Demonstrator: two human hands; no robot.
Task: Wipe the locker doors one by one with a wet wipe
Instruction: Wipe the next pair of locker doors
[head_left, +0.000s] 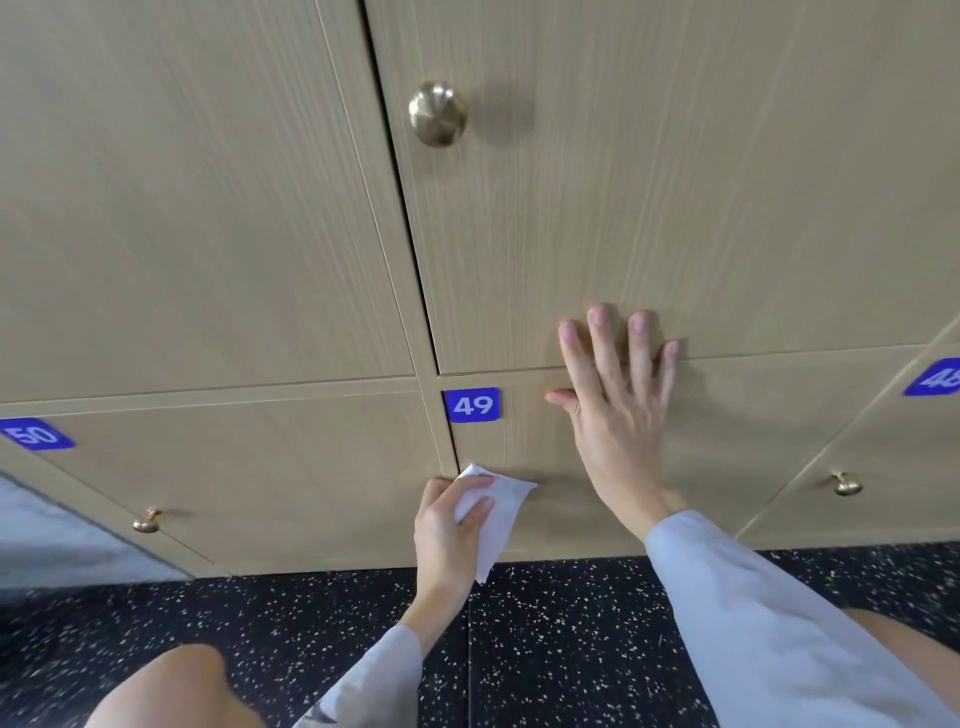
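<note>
scene: a person is crouching before a bank of pale wood-grain lockers, knees showing above a dark speckled floor (545, 623).
door in hand: locker 49 (571, 499), in the bottom row, marked by a blue number plate (472, 405), is being wiped near its left edge.
left grip: the left hand (447, 525) is pinching a white wet wipe (496, 512), fingers curled round it, pressing it to the door just below the plate.
right grip: the right hand (618, 395) is lying flat and wide, fingers spread, holding nothing; the fingertips are reaching onto the door above (675, 182).
likely reason: the flat palm seems to be steadying the person and keeping door 49 closed.
nearby: locker 50 (234, 483) is standing to the left, with a brass knob (146, 522).
</note>
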